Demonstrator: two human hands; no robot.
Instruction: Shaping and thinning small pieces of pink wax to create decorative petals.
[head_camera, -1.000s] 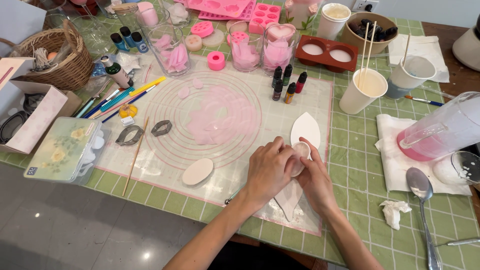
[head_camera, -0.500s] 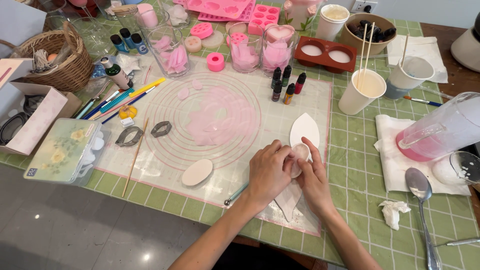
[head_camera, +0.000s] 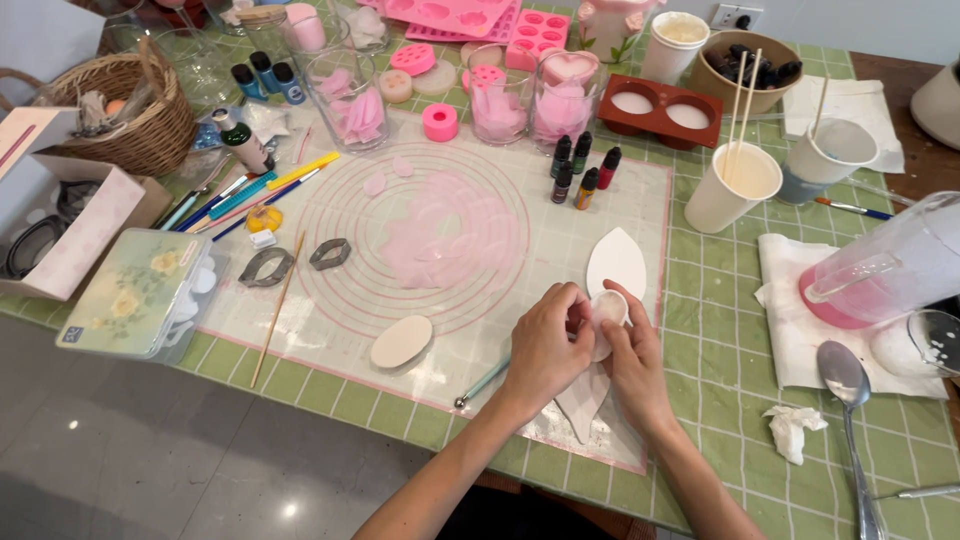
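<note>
Both of my hands meet over the near right part of a clear silicone mat (head_camera: 330, 300). My left hand (head_camera: 545, 350) and my right hand (head_camera: 632, 355) pinch a small white rounded wax piece (head_camera: 606, 308) between their fingertips. Just beyond them lies a white leaf-shaped piece (head_camera: 616, 262). Another white pointed piece (head_camera: 582, 402) lies under my wrists. A white oval piece (head_camera: 401, 341) rests to the left. A thin ball-tipped tool (head_camera: 481, 384) lies by my left wrist. Pale pink petals (head_camera: 445, 235) are spread in the mat's middle.
Small dye bottles (head_camera: 582, 172), paper cups with sticks (head_camera: 732, 185), a brown two-well mould (head_camera: 660, 110), pink moulds and glass jars stand at the back. A basket (head_camera: 125, 105), a floral tin (head_camera: 140, 290) and metal cutters (head_camera: 295, 262) are left. A jug of pink liquid (head_camera: 880, 270) and a spoon (head_camera: 848, 385) are right.
My hands have stayed in place, the fingers shifting slightly around the small white piece. The view has moved a little.
</note>
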